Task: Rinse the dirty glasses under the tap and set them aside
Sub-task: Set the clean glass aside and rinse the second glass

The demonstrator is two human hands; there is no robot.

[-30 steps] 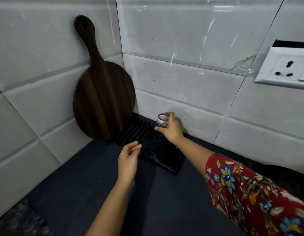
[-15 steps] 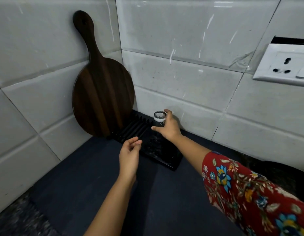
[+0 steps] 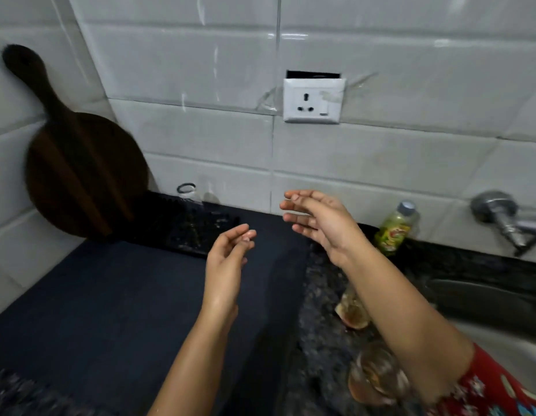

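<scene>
**Right hand lets go, and the rinsed glass stands on the tray**

Half a second ago the right hand (image 3: pixel 317 217) held the small clear drinking glass (image 3: pixel 187 195) on the tray. Now it has let go and pulled back to the right, and the view has swung that way too.

The glass stands alone at the back of the black ridged plastic drying tray (image 3: pixel 182 232). It is close to the white tiled wall (image 3: pixel 200 130) and near the round dark wooden chopping board (image 3: pixel 80 172). Both grips are loose and hold nothing. The right hand's fingers are spread in the air. The left hand (image 3: pixel 227 259) hangs over the dark blue mat (image 3: pixel 110 295) with its fingers softly curled.

More work seems to be waiting. A brown-stained dirty glass (image 3: pixel 377 382) sits on the speckled stone bench (image 3: pixel 317 295), right beside the right forearm. A quick swing of that arm toward the metal tap (image 3: pixel 506 217) could knock it over. Wet fingers could also let a glass slip.

Much is hard to see, because the picture is smeared by the turn.
- Only the dark rim of the clean glass shows well, so I cannot tell if its mouth is up or down.
- A second dirty glass (image 3: pixel 353 313) is partly hidden behind the arm.
- The tap is cut off at the right edge.
- The sink (image 3: pixel 485 298) below it is dim.
</scene>
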